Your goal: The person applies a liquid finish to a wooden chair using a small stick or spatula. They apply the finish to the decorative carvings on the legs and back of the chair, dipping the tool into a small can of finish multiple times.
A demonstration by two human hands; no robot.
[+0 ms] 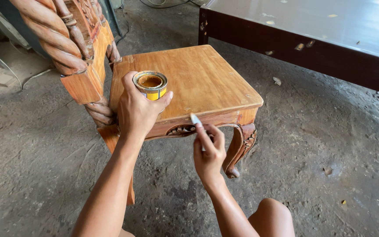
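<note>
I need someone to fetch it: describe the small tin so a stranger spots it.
Find the carved wooden chair on the concrete floor. At its seat's near left corner, the left hand grips a small round tin: open-topped, yellow-sided, the only metal container there.

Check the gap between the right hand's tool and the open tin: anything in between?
Nothing visible. The right hand holds a small white-tipped tool at the chair seat's front edge; the open yellow tin sits in the left hand, with only bare seat between.

Carved wooden chair (207,83) stood on dusty concrete floor (330,145). Small open yellow tin (151,85) sat at the seat's left edge. Scraps of debris (277,80) lay scattered on the floor beyond the seat's right edge.
</note>
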